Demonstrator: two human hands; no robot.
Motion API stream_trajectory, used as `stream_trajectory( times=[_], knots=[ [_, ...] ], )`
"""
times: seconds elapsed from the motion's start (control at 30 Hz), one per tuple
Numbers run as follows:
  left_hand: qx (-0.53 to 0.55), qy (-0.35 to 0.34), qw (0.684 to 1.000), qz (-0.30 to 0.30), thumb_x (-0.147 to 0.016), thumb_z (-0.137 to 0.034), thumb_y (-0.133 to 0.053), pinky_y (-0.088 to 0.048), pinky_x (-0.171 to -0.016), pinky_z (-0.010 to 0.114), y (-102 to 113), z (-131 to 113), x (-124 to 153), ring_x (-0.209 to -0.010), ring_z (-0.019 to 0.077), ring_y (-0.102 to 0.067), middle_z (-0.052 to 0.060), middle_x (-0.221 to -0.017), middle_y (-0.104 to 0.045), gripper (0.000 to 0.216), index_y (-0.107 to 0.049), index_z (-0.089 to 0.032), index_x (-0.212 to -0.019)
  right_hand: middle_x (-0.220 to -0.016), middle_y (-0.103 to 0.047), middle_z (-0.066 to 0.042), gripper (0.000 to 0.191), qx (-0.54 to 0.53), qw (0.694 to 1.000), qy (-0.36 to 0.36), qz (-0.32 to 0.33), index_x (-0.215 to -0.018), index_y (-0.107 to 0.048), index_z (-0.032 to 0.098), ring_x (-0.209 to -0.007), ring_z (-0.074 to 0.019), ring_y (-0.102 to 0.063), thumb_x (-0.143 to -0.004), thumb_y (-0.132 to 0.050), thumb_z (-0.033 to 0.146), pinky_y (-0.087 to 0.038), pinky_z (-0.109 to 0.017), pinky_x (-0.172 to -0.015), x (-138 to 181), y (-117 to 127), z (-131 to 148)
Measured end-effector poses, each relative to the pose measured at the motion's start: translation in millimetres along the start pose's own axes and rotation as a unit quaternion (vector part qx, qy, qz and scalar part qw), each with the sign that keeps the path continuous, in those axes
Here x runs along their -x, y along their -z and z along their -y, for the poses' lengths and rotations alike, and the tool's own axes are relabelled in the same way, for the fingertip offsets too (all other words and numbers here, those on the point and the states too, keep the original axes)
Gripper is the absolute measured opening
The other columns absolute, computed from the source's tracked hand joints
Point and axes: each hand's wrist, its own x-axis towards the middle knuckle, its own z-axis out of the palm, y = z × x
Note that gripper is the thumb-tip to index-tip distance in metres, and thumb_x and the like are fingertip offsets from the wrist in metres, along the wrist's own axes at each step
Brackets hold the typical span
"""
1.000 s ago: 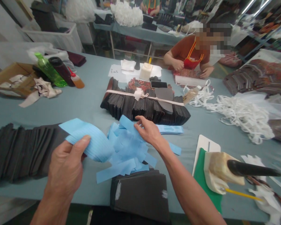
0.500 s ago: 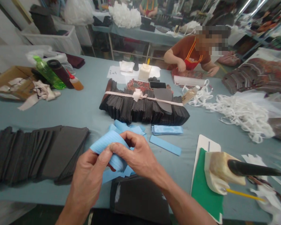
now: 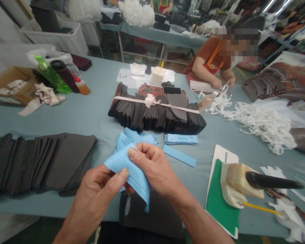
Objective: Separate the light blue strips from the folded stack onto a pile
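A light blue, finely striped fabric piece [image 3: 132,173] is stretched between my hands above the table's front edge. My left hand [image 3: 101,186] pinches its lower left part, thumb on top and fingers underneath. Gripping its upper right part, my right hand [image 3: 155,166] has its thumb pressed on the cloth. One corner of the fabric hangs down at the right. Just behind lie loose blue strips [image 3: 136,137], with a folded blue bundle [image 3: 181,139] and a flat blue strip [image 3: 180,156] to their right. Under my hands is a dark grey panel [image 3: 152,213].
Dark panels [image 3: 48,162] lie fanned out at left. A tied bundle of black pieces [image 3: 155,115] sits mid-table. At right are a green and white board [image 3: 221,203] with a black-handled block [image 3: 241,183], and white straps [image 3: 264,125]. A co-worker [image 3: 210,64] sits opposite.
The blue fabric, curled over before, is now spread flatter with a corner hanging down. My right thumb has shifted away from my left thumb. The co-worker's hands have come together.
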Motion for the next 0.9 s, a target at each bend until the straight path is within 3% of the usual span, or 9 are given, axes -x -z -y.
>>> stream_trajectory(
  times=[0.13, 0.43, 0.6, 0.9],
  knots=[
    [-0.006, 0.008, 0.999, 0.049, -0.085, -0.056, -0.091, -0.061, -0.065, 0.027, 11.1, 3.4, -2.9, -0.064, 0.0220, -0.073, 0.003, -0.064, -0.073, 0.036, -0.082, -0.024, -0.070, -0.057, -0.068, 0.003, 0.062, -0.051, 0.998, -0.020, 0.016, -0.085, -0.057, 0.022, -0.042, -0.0129, -0.061, -0.079, -0.092, 0.073, -0.048, -0.018, -0.038, -0.7, 1.0, -5.6],
    [-0.025, -0.018, 0.995, 0.090, -0.094, -0.054, -0.083, -0.063, -0.070, 0.029, 16.3, 10.2, -8.3, -0.069, 0.0250, -0.079, 0.007, -0.073, -0.082, 0.032, -0.090, -0.025, -0.082, -0.054, -0.068, 0.001, 0.061, -0.044, 0.998, -0.019, 0.038, -0.078, -0.058, 0.021, -0.040, -0.0111, -0.059, -0.085, -0.086, 0.074, -0.043, -0.016, -0.036, -5.5, 4.3, -8.4],
    [-0.025, 0.006, 0.998, 0.059, -0.088, -0.058, -0.087, -0.062, -0.068, 0.031, 7.3, 0.4, -6.9, -0.066, 0.0256, -0.076, 0.008, -0.071, -0.081, 0.037, -0.090, -0.023, -0.080, -0.054, -0.065, 0.003, 0.065, -0.029, 1.000, 0.005, 0.003, -0.077, -0.055, 0.024, -0.039, -0.0124, -0.056, -0.075, -0.091, 0.078, -0.042, -0.020, -0.036, -5.1, 3.0, -4.3],
    [0.067, 0.006, 0.998, 0.015, -0.081, -0.051, -0.093, -0.060, -0.070, 0.033, 0.0, 12.2, -12.7, -0.073, 0.0261, -0.072, 0.006, -0.078, -0.080, 0.032, -0.090, -0.022, -0.091, -0.065, -0.048, 0.006, 0.048, 0.168, 0.978, 0.093, -0.080, -0.078, -0.060, 0.021, -0.057, -0.0101, -0.038, -0.094, -0.076, 0.063, -0.032, -0.023, -0.049, -4.3, 0.9, -5.3]
  ],
)
